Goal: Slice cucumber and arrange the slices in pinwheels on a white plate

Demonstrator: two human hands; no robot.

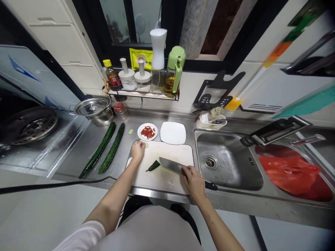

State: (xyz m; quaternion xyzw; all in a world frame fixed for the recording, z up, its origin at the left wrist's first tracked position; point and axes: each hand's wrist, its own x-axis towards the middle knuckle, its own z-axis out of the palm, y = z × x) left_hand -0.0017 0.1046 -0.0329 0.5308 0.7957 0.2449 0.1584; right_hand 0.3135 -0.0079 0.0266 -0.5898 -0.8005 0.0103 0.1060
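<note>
My right hand (194,181) is wrapped round a kitchen knife (170,164), whose broad blade points left over the white cutting board (164,183). The end of its black handle shows beyond my palm. Just left of the blade tip lies a short cucumber end piece (154,165) with a stem. My left hand (138,150) is at the board's upper left corner, fingers pinched together at a thin cucumber slice (146,145). Two whole cucumbers, one (99,150) longer and one (113,149) nearer the board, lie on the steel counter to the left.
Behind the board are a plate of chopped red pieces (148,132) and a white square plate (172,132). Another small green slice (130,131) lies left of them. A sink (227,164) is at the right, a lidded pot (94,111) at the back left, and a condiment shelf (146,93) above.
</note>
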